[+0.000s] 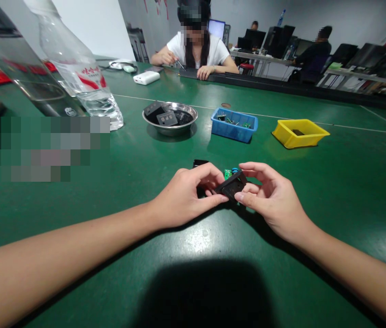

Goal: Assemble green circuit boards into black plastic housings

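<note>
Between my two hands is a small black plastic housing [233,187], tilted above the green table. The thumb and fingers of my left hand [198,193] grip its left side. My right hand [273,193] pinches the right side, thumb in front and fingers behind and above. Just behind the housing a small green circuit board [227,174] with a blue part shows; whether it sits in the housing or behind it I cannot tell. Another black piece [200,162] lies beyond my left hand, partly hidden by it.
Across the green table [111,282] stand a metal bowl [170,130] of black plastic parts, a blue bin [233,130] of circuit boards and a yellow bin [300,136] with a dark piece inside. Water bottles [87,82] stand at left. A co-worker [196,50] sits opposite.
</note>
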Action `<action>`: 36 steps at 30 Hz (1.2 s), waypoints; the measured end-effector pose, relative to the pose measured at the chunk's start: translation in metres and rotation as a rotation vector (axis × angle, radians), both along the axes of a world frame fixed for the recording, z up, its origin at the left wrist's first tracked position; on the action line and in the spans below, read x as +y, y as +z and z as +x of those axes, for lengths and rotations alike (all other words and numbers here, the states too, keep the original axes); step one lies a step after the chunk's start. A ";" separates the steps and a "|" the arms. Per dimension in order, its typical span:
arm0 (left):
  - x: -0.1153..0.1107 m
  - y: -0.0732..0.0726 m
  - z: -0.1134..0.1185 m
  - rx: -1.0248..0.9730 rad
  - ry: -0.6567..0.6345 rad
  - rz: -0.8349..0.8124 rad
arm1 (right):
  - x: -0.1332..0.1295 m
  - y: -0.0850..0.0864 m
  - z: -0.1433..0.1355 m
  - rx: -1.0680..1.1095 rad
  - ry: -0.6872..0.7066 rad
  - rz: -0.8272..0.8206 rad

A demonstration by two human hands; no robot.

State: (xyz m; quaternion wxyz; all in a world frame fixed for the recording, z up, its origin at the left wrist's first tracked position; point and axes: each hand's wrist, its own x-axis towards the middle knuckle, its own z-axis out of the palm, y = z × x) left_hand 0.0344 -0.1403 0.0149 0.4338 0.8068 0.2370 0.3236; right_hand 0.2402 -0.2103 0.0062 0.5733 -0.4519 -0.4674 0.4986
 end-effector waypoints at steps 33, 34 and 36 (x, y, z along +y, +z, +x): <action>0.003 0.008 0.000 0.168 -0.052 -0.030 | -0.007 0.002 0.000 -0.318 -0.123 0.333; 0.003 0.008 0.000 0.176 -0.053 -0.021 | -0.007 0.002 0.000 -0.321 -0.119 0.334; 0.004 0.007 -0.001 0.183 -0.052 -0.026 | -0.007 0.002 0.000 -0.331 -0.120 0.332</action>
